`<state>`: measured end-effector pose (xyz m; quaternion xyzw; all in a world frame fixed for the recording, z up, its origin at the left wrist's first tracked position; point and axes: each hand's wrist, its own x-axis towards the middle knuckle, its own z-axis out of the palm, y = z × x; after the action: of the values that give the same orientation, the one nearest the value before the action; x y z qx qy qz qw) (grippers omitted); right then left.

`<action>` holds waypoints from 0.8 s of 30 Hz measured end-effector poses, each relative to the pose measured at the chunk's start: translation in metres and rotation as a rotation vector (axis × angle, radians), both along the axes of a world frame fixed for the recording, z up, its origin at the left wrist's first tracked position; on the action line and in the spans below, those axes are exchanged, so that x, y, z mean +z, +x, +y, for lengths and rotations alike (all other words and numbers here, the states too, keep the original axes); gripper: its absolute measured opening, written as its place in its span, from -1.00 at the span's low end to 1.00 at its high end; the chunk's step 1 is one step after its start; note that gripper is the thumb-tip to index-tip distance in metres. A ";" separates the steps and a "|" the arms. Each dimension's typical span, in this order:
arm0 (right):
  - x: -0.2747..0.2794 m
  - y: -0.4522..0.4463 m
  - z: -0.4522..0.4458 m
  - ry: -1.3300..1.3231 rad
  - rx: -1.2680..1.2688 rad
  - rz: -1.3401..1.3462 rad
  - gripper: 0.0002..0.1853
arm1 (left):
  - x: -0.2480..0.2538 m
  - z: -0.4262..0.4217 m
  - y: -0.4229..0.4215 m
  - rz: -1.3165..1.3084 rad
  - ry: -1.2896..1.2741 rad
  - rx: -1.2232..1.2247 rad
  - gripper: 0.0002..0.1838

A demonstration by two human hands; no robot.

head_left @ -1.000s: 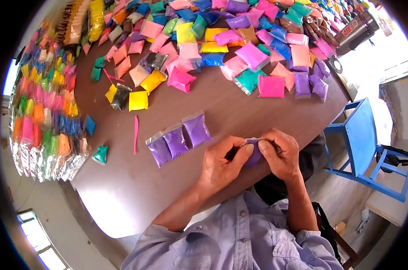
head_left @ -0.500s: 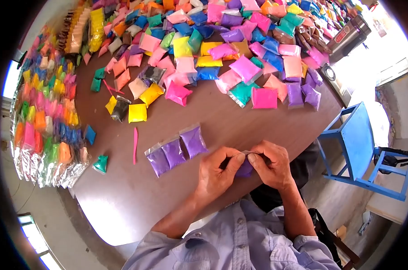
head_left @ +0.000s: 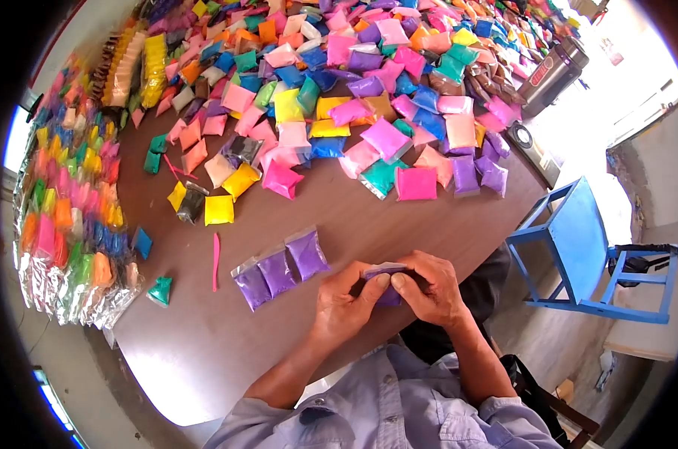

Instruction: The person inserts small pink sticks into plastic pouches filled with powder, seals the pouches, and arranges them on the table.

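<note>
Near the table's front edge, my left hand (head_left: 348, 303) and my right hand (head_left: 431, 288) pinch the top edge of a purple packet (head_left: 389, 297) between thumbs and fingers. The thumbs are side by side, and the hands cover much of the packet. Just left of my left hand lie three purple packets: one at the left (head_left: 252, 287), one in the middle (head_left: 277, 271) and one at the right (head_left: 307, 254). A pink plastic stick (head_left: 216, 262) rests farther left on the brown table (head_left: 182, 314).
Many coloured packets (head_left: 384, 138) are heaped across the back. Bagged packets (head_left: 73, 202) line the left edge, near a small green packet (head_left: 159, 290). A metal flask (head_left: 552, 77) and tape roll (head_left: 520, 135) stand back right. A blue stool (head_left: 578, 239) is at the right.
The view has shifted, so the table's things sit lower and the flask farther left. Both hands keep their pinch on the packet, its top edge now tilted differently between them.
</note>
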<state>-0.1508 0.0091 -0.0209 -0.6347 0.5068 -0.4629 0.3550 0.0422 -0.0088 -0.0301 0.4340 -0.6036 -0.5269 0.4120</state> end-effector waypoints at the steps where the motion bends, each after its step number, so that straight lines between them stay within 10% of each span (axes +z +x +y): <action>1: -0.002 -0.001 0.001 0.000 0.005 0.002 -0.87 | 0.001 0.000 -0.002 0.002 -0.001 -0.004 -0.83; 24: -0.009 0.000 0.006 0.036 -0.158 -0.060 -0.80 | 0.017 0.000 -0.002 -0.262 -0.062 -0.108 -0.81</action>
<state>-0.1513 0.0153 -0.0301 -0.5720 0.5525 -0.4994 0.3437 0.0398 -0.0089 -0.0135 0.4531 -0.6906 -0.4684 0.3137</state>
